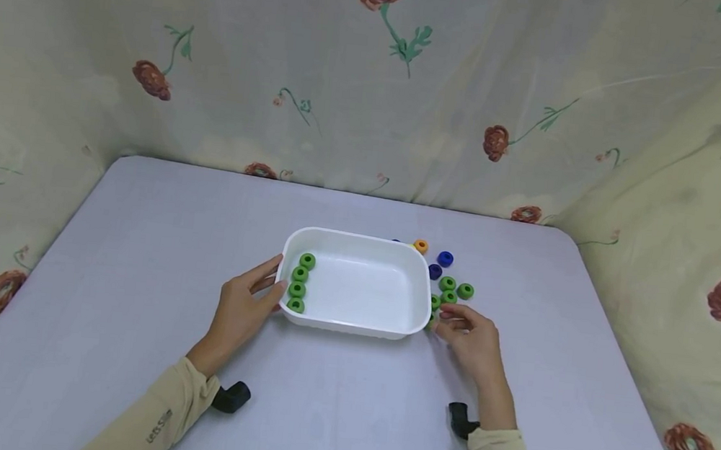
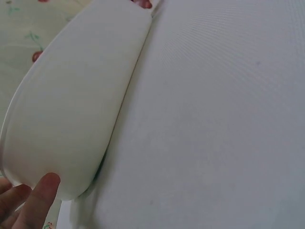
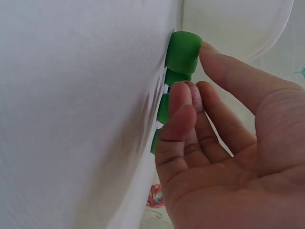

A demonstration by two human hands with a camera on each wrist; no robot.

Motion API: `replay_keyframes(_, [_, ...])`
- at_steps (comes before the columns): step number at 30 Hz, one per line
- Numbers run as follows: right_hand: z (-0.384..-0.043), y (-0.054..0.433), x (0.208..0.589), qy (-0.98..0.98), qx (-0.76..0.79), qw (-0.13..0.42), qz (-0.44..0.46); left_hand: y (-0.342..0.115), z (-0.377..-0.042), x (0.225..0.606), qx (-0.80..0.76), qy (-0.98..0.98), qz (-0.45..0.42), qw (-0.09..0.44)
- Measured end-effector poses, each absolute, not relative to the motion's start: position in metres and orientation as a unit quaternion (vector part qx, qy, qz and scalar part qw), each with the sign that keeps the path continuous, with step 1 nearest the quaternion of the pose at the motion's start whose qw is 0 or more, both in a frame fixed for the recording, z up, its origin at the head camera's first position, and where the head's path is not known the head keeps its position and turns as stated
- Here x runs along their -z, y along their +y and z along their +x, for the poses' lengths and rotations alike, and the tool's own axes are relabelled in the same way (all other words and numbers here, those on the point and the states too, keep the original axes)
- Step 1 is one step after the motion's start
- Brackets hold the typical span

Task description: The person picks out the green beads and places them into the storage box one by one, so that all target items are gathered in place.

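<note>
My left hand point(image 1: 246, 308) grips the left end of a white rectangular tray point(image 1: 357, 328), its thumb on the outer wall in the left wrist view. Several green beads point(image 1: 298, 289) with holes stand in a row along the tray's left inner side. At the tray's right end, my right hand point(image 1: 472, 337) is beside a loose green bead point(image 3: 184, 51). The right thumb tip touches that bead's side in the right wrist view, while the other fingers bend loosely below it. Several more green beads point(image 1: 449, 296) lie just beyond the right fingers.
Dark blue beads point(image 1: 445, 259) and an orange bead point(image 1: 421, 246) lie behind the tray's right end; a yellow one is mostly hidden by the rim. A white cloth covers the table point(image 1: 343, 404). Floral fabric point(image 1: 325, 55) hangs behind and at the sides.
</note>
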State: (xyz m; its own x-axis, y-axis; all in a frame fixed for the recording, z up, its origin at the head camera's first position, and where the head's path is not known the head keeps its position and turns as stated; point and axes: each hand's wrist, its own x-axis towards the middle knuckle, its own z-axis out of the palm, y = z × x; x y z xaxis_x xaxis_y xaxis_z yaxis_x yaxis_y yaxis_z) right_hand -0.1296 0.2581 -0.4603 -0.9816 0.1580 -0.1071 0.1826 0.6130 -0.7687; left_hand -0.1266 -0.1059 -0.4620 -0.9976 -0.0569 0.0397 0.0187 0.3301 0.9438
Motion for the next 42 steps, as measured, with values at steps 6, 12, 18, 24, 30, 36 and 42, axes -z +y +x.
replay_keyframes(6, [-0.132,0.256,0.466,0.912,0.399,0.029,0.089,-0.106,-0.127,0.462,0.58,-0.814,0.008,0.037])
replay_keyframes(12, [-0.133,0.254,0.47,0.922,0.38,0.034,0.07,-0.107,-0.127,0.463,0.584,-0.811,0.013,0.034])
replay_keyframes(18, [-0.134,0.251,0.473,0.927,0.368,0.03,0.063,-0.107,-0.127,0.465,0.583,-0.811,0.014,0.037])
replay_keyframes(24, [-0.135,0.249,0.472,0.93,0.362,0.027,0.059,-0.108,-0.127,0.465,0.58,-0.813,0.008,0.041])
replay_keyframes(30, [-0.135,0.248,0.471,0.931,0.36,0.028,0.057,-0.108,-0.127,0.464,0.582,-0.812,0.006,0.042])
replay_keyframes(36, [-0.133,0.251,0.472,0.932,0.353,0.025,0.076,-0.108,-0.127,0.463,0.59,-0.807,0.006,0.038])
replay_keyframes(42, [-0.13,0.255,0.468,0.922,0.373,0.024,0.102,-0.107,-0.127,0.463,0.594,-0.803,0.004,0.036])
